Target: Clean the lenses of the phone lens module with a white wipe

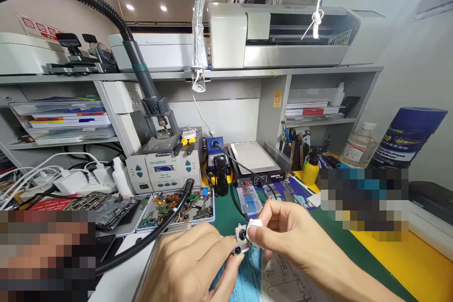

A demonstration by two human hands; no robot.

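My left hand and my right hand meet low in the middle of the view, over a green mat. Between them is a small phone camera module with two dark lenses. My left fingers pinch its lower end. My right thumb and forefinger press a small white piece against the module's top. Both hands have their fingers closed.
A tray of small circuit parts lies left of the hands, with a thick black hose across it. Behind stand a hot-air rework station, a heating plate, a yellow bottle and a blue can. Blue sheets lie under the hands.
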